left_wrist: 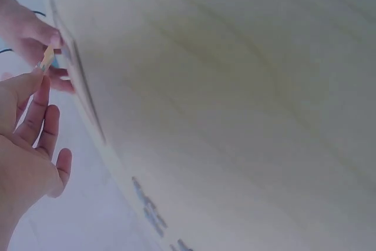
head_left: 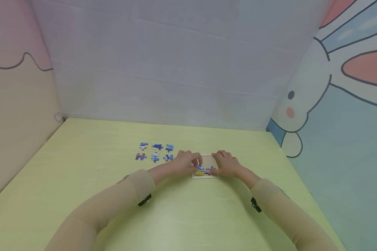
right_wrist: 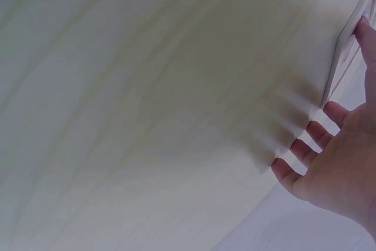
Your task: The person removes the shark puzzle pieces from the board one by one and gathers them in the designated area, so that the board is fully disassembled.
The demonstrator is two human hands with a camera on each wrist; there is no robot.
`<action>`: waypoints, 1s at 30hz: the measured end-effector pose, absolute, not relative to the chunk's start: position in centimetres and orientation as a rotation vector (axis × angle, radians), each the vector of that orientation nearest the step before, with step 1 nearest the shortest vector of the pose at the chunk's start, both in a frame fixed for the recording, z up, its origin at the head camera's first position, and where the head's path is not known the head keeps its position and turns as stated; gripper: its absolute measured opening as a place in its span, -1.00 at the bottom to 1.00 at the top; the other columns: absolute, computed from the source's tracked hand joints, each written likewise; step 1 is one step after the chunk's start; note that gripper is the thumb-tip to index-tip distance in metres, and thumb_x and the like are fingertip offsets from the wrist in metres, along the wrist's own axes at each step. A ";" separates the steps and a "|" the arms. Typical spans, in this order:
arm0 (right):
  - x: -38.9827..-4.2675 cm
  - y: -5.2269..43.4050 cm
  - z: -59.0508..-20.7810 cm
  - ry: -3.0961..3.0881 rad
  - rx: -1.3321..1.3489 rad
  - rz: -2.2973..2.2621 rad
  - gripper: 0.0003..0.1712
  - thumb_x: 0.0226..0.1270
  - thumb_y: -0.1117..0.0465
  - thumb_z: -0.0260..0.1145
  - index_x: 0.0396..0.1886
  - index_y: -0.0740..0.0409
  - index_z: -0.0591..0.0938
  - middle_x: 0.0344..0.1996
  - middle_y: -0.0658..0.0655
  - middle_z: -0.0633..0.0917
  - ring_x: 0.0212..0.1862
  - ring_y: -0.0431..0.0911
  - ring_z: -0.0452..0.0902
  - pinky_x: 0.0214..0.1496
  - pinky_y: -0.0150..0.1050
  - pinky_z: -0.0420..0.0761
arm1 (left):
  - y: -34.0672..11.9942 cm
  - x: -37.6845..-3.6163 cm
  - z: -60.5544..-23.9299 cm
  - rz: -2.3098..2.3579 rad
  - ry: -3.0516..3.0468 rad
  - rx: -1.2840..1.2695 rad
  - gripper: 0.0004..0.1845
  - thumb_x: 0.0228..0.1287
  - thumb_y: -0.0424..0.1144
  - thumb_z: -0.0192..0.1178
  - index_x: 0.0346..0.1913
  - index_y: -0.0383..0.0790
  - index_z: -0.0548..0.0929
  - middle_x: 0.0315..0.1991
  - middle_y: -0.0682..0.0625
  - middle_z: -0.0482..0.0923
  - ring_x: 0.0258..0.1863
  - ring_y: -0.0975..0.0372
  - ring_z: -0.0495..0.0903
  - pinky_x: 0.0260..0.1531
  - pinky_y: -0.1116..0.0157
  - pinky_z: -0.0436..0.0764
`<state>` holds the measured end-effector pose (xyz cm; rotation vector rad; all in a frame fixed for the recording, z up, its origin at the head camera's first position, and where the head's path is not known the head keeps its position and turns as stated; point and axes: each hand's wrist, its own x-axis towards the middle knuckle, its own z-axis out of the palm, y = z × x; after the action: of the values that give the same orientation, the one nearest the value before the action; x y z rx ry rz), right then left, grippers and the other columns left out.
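In the head view a small pale puzzle tray (head_left: 209,161) lies on the table, with a few joined pieces (head_left: 203,172) along its near side. My left hand (head_left: 184,164) is over the tray's left edge. Between its thumb and fingertip it pinches a puzzle piece (left_wrist: 48,60), which shows a yellowish face in the left wrist view. My right hand (head_left: 228,165) rests at the tray's right side, fingers spread. Its thumb (right_wrist: 363,30) touches the tray and the other fingertips touch the table beside it.
Several loose blue, white and red puzzle pieces (head_left: 155,157) lie in two rows left of the tray. The pale yellow table (head_left: 182,216) meets a white back wall (head_left: 163,69). Painted side panels (head_left: 348,139) stand left and right.
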<state>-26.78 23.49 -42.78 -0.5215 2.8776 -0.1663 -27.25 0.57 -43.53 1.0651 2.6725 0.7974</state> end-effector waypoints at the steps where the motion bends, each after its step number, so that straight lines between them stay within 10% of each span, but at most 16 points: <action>1: -26.8 23.5 -42.8 2.878 -0.521 -0.166 -0.02 0.08 -0.30 0.31 0.39 0.14 0.27 0.32 0.29 0.27 0.32 0.27 0.16 0.14 0.32 0.27 | 0.5 -27.2 -43.3 0.814 2.670 1.065 -0.75 0.18 -0.22 0.29 -0.07 0.01 0.56 -0.31 0.22 0.61 -0.16 0.27 0.47 0.11 0.04 0.21; 30: -26.7 24.5 -42.8 2.872 -0.538 -0.167 -0.03 0.13 -0.29 0.28 0.40 0.16 0.24 0.34 0.31 0.25 0.34 0.28 0.13 0.16 0.33 0.24 | -11.4 -25.6 -38.2 1.139 2.573 0.971 -0.80 0.21 -0.19 0.27 -0.11 -0.01 0.59 -0.35 0.17 0.59 -0.21 0.29 0.54 -0.09 0.12 0.50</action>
<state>-26.68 24.52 -42.75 -0.5384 2.8724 -0.1671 -25.61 -11.37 -38.25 0.9708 2.5731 1.1394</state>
